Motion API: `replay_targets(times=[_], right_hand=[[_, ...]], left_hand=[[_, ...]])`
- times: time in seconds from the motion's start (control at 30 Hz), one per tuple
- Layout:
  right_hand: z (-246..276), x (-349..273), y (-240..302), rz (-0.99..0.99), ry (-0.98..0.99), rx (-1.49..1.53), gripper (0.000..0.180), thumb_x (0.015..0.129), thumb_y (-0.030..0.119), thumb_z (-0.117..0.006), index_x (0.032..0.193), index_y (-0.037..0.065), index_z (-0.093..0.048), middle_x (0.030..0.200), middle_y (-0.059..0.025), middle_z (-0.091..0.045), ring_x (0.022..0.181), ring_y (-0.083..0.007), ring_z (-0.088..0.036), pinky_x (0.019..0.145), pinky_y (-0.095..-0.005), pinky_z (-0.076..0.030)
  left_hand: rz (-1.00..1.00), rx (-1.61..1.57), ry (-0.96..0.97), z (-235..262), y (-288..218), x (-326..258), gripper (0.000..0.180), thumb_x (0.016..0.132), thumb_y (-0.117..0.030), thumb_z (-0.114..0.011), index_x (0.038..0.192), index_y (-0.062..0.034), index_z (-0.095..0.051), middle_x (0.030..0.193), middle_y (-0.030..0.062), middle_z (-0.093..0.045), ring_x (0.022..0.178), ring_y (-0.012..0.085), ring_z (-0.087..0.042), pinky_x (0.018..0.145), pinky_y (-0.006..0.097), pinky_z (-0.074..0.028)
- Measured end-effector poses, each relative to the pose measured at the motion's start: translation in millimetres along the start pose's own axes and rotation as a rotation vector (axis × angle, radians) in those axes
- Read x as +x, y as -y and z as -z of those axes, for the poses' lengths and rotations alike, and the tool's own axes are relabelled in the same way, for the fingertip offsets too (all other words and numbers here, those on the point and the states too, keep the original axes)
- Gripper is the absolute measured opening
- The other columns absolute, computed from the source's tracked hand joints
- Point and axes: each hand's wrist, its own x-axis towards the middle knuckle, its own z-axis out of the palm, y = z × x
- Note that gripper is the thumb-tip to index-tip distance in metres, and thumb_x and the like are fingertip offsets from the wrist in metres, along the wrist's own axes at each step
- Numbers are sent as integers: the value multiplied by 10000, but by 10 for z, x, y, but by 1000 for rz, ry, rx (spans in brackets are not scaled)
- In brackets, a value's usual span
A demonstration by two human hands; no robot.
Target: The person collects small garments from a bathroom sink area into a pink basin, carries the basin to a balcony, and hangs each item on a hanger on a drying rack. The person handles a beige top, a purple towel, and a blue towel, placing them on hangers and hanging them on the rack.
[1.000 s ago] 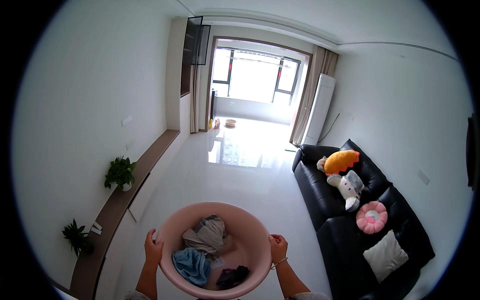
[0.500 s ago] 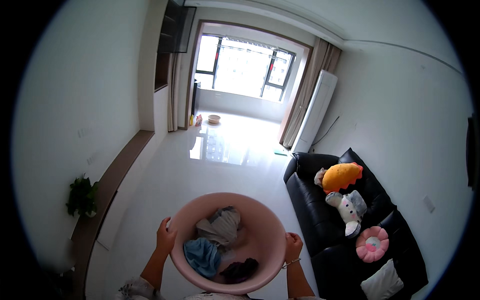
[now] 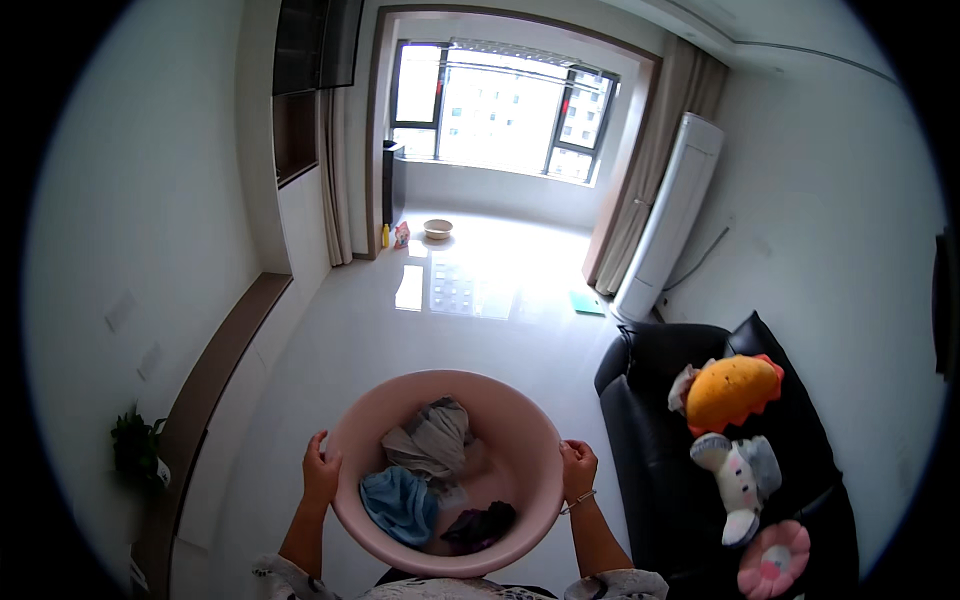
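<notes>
A large pink basin (image 3: pixel 520 440) is held in front of my body, between both hands. My left hand (image 3: pixel 321 470) grips its left rim, and my right hand (image 3: pixel 578 470), with a bracelet at the wrist, is closed on the right rim. Inside lie a crumpled grey cloth (image 3: pixel 430 440), a blue cloth (image 3: pixel 400 505) and a dark cloth (image 3: pixel 480 527). The fingers under the rim are partly hidden.
At right stands a black sofa (image 3: pixel 650 440) with an orange plush (image 3: pixel 735 393), a white plush (image 3: pixel 738 485) and a pink flower cushion (image 3: pixel 774 560). A brown-topped ledge (image 3: pixel 215 370) with a plant (image 3: pixel 137 445) runs along the left. Ahead, a small basin (image 3: pixel 438 229) sits on the shiny floor.
I have moved forward into the room, carrying the basin. The window and far small basin look nearer, and the sofa has slid lower and right in view. Both hands keep their hold.
</notes>
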Motion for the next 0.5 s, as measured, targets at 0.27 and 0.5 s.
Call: replay_targets(times=[0.27, 0.5], right_hand=[[-965, 2169, -260, 16, 12, -29, 140, 801, 116, -617, 835, -15, -586, 715, -38, -607, 621, -73, -542, 573, -209, -448], [-1276, 4081, -95, 93, -86, -75, 150, 817, 142, -594, 823, -7, -616, 722, -40, -616, 634, -81, -537, 567, -223, -455]], left_hand=[[-32, 84, -40, -1190, 65, 1881, 499, 763, -68, -597, 1233, 0, -444, 1106, 166, -559, 752, 195, -560, 674, 319, -475], [-3, -41, 73, -2735, -27, 3567, 498, 762, -75, -579, 1233, 0, -439, 1087, 180, -568, 794, 199, -580, 683, 313, -476]])
